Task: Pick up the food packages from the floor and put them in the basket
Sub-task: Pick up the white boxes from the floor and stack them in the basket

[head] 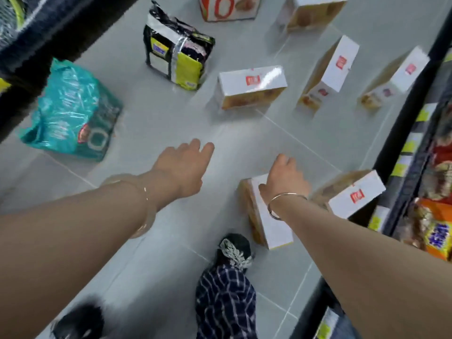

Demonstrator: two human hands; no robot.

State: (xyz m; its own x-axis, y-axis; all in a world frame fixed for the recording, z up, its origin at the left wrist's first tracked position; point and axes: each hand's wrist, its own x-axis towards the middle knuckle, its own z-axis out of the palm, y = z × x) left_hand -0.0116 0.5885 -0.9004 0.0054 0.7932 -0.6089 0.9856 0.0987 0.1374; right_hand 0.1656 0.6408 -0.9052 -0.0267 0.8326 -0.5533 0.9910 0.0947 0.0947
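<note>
Right grip [283, 178] closing on my nearest box [266, 216]; left grip [182, 167] open, empty. Next: lift, find basket.

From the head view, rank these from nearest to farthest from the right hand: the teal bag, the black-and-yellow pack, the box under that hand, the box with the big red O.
1. Box under the right hand: box, touched by it, low right.
2. Black-and-yellow pack: upper middle, left of the hand.
3. Teal bag: far left.
4. Red-O box: top edge.

Ranks 2 and 3 are close.
</note>
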